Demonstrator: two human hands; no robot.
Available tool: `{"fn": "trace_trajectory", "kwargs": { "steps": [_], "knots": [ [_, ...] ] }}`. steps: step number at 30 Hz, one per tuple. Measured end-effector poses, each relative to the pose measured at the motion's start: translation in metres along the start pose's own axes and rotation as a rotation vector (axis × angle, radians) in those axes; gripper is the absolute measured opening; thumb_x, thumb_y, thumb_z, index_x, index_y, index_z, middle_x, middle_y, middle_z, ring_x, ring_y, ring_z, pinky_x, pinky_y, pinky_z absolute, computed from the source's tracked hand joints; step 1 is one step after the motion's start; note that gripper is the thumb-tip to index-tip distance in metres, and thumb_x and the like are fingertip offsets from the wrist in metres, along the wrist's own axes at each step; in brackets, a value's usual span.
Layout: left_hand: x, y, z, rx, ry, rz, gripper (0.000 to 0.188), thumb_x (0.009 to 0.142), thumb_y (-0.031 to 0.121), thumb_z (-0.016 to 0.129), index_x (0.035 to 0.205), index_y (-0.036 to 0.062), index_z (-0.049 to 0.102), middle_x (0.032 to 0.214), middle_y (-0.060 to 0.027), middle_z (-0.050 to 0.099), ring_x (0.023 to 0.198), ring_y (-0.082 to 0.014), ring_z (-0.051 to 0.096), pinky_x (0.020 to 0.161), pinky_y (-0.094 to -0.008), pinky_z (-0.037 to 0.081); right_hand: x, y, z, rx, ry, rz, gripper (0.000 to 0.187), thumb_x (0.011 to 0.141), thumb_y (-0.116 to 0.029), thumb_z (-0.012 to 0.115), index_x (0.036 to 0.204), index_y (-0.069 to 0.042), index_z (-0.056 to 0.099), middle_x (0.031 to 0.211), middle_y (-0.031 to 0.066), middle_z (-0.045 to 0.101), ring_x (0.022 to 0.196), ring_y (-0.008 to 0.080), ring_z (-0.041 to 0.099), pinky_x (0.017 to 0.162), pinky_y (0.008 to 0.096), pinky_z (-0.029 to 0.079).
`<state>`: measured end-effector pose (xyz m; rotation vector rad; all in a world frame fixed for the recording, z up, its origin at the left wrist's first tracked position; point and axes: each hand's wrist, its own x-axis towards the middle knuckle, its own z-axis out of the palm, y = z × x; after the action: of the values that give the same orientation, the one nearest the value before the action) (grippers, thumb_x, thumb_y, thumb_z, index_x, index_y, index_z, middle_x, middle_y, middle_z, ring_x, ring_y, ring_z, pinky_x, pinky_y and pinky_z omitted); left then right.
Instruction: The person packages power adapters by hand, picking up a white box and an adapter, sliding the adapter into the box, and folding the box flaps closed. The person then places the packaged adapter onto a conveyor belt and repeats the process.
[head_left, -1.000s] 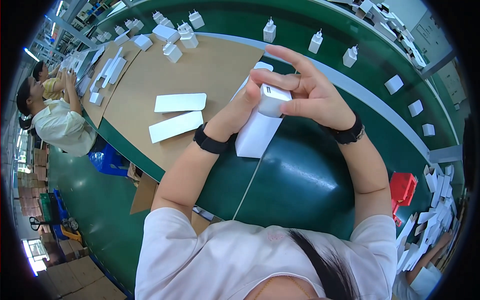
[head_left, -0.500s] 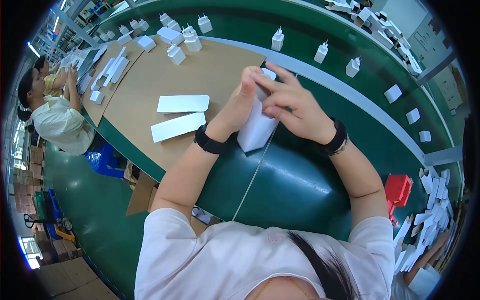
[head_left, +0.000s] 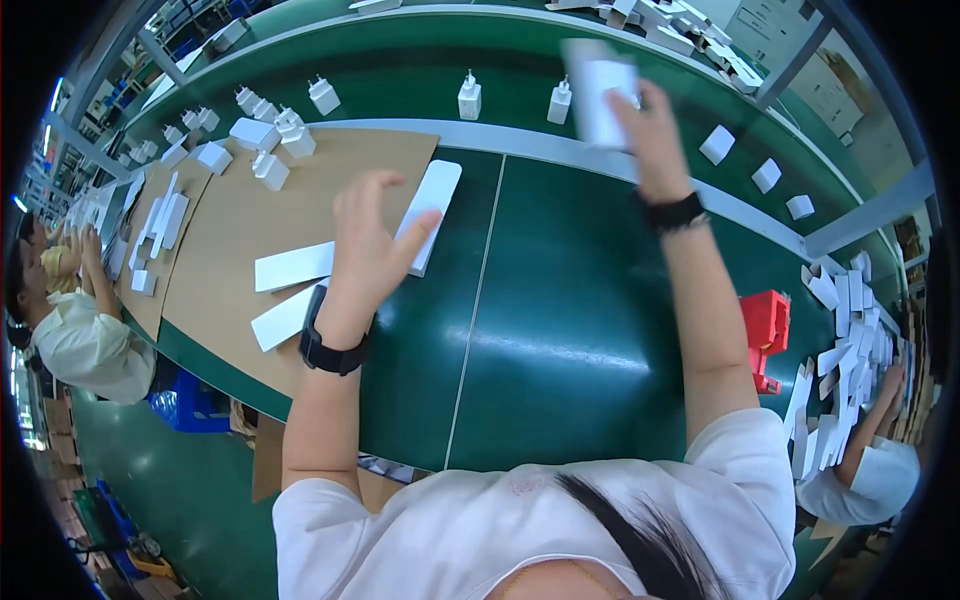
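Note:
My right hand point(head_left: 650, 140) is raised at the far side, gripping a white box point(head_left: 603, 100) that is smeared by motion. The box is over the green belt, beside a white plug adapter point(head_left: 559, 103). My left hand point(head_left: 368, 240) hovers empty over the table, fingers apart. Next to it, a long white piece point(head_left: 438, 210) with rounded corners lies across the edge of the brown cardboard sheet point(head_left: 360, 150). Two similar flat white pieces, one upper point(head_left: 292, 268) and one lower point(head_left: 280, 322), lie left of that hand, partly hidden by it and the wrist.
Along the belt point(head_left: 400, 75) stand several plug adapters and small white blocks point(head_left: 717, 145). A red tool point(head_left: 765, 325) sits at the table's right edge, near a heap of white cartons point(head_left: 850, 340). Co-workers point(head_left: 85, 345) sit at the left; another person point(head_left: 865, 470) is at lower right.
My hands have parted. The right one has carried the white box up and right, over the belt; the left has let go and moved left, its fingers spreading. The view has shifted.

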<state>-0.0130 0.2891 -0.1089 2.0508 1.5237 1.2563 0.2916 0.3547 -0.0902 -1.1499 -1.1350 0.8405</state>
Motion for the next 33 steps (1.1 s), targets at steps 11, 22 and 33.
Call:
{"fn": "trace_trajectory", "kwargs": {
  "steps": [11,22,33],
  "knots": [
    [0.010,-0.029,0.038,0.424,-0.362,-0.124,0.074,0.070,0.025,0.071,0.125,-0.0081,0.035,0.110,-0.0297,0.051,0.100,-0.0426,0.051,0.085,-0.0477,0.043,0.133,0.095,-0.139,-1.041,0.321,0.109,0.063,0.074,-0.031,0.064,0.127,0.000,0.048,0.126,0.0222,0.050,0.117,0.0306,0.048,0.098,0.0349,0.038],
    [-0.002,0.014,0.035,-0.582,-0.249,-0.367,0.072,0.067,0.017,0.070,0.126,0.0003,0.032,0.106,-0.0137,0.052,0.099,-0.0212,0.053,0.083,-0.0339,0.046,0.101,0.092,-0.075,-0.933,0.183,-0.148,0.044,0.070,-0.037,0.067,0.085,0.003,0.059,0.083,0.0188,0.063,0.076,0.0320,0.061,0.069,0.0373,0.047],
    [0.000,0.012,0.017,-1.009,-0.719,-0.279,0.071,0.058,0.015,0.078,0.117,0.0070,0.040,0.103,-0.0064,0.050,0.089,-0.0168,0.056,0.078,-0.0293,0.046,-0.038,-0.051,0.041,-0.402,-0.860,-0.513,0.034,0.066,-0.006,0.075,0.099,-0.003,0.064,0.086,0.0044,0.063,0.076,0.0125,0.060,0.063,0.0253,0.049]
  ]
}}
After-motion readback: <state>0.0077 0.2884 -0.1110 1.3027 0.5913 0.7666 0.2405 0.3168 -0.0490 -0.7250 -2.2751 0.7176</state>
